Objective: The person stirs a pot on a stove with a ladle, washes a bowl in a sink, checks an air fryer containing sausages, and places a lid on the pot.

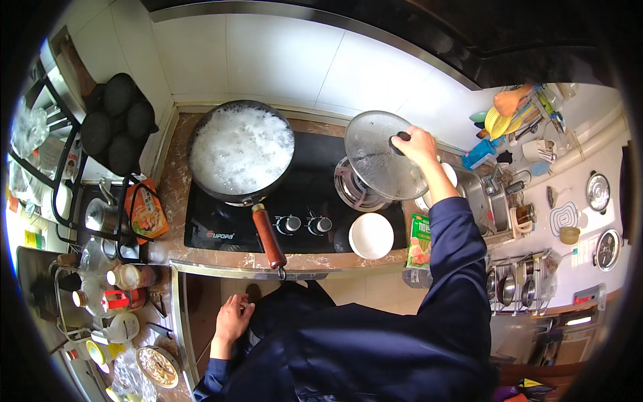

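My right hand (419, 145) grips the black knob (400, 143) of a round glass lid (374, 156). The lid is tilted above the right gas burner (361, 191), and its glass is wet. On the left burner stands a dark frying pan (192, 171), its wooden handle (267, 236) pointing towards me. White, bubbling foam (241, 148) fills the pan almost to its rim. Low by my body, left of the dark apron or clothing, hangs my left hand (233, 319) with loosely curled fingers and nothing visible in it. A white bowl (371, 236) sits on the cooktop's front right corner.
Two control knobs (304, 224) are on the black glass cooktop (311, 176). A green food packet (419, 241) lies beside it, near the sink (474, 193). At left are a black rack (65, 196), several bottles and jars, a knife (159, 330) and a food bowl (157, 367).
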Available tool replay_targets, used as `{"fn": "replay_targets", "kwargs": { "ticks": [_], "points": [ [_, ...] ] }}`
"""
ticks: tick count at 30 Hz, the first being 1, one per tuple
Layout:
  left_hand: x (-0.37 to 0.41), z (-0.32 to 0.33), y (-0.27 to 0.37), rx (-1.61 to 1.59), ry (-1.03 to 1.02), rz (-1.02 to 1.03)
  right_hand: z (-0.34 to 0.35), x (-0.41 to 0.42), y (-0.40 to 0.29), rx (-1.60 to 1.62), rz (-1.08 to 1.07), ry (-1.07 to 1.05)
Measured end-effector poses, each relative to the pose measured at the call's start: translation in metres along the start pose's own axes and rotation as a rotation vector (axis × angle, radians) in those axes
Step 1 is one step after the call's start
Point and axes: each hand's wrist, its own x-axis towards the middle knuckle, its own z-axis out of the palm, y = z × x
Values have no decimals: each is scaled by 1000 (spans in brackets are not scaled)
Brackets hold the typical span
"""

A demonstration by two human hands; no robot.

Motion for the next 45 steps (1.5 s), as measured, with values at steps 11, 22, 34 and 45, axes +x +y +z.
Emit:
{"fn": "replay_targets", "kwargs": {
  "ticks": [11,22,34,45],
  "points": [
    [-9,14,4,8,25,-108,124,-1,33,15,128,-146],
    [-10,17,12,24,15,-150,150,3,31,3,165,-253],
    [-7,10,14,147,-32,-152,150,5,38,-53,49,-360],
    [-41,0,-2,-150,556,-337,159,10,51,399,-92,-339]
  ]
}}
